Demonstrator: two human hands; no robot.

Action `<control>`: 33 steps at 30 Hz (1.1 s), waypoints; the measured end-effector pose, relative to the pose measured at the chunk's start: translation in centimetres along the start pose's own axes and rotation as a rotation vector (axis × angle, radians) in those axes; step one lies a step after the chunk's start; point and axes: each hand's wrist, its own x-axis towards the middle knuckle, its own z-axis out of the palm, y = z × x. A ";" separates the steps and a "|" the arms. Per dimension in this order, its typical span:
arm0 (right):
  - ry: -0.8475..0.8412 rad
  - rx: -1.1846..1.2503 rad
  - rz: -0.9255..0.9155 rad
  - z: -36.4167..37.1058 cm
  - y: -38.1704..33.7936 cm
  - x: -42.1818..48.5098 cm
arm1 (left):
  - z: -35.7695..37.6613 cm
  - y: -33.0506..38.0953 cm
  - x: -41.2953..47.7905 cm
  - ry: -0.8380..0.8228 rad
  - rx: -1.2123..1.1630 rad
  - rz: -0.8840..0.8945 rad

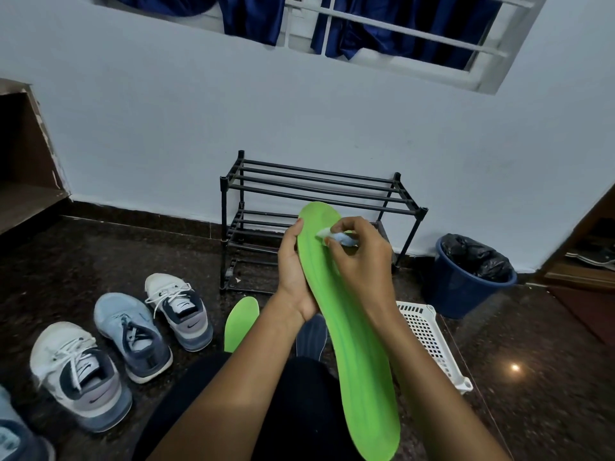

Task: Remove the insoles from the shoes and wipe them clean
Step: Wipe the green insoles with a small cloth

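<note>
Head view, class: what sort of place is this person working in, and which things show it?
Probably a home entryway or shoe corner: a black shoe rack stands against the wall, sneakers sit on the dark stone floor, and a lined blue bin stands nearby.

**Both hands up and working at centre**

Two bare forearms rise from the bottom of the view and close in on each other. The left hand [294, 271] grips the green insole [352, 344] at its left edge, thumb stretched up along the rim, fingers hidden behind. The right hand [361, 261] comes over the front, fingers curled, pinching a small white wipe [327, 233] between thumb and fingertips and pressing it near the insole's upper end.
</note>
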 end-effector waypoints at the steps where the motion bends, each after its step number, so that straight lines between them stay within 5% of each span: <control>1: 0.001 -0.019 -0.023 0.1 0.0 0.0 | 0.0 0.0 0.1 0.003 -0.004 -0.003; 9: -0.018 -0.197 -0.103 1.0 0.0 0.3 | -0.1 -0.3 0.3 -0.010 0.019 -0.024; 33: -0.077 -0.155 -0.069 1.7 -1.6 -1.1 | -0.4 -0.4 0.3 0.039 0.102 -0.012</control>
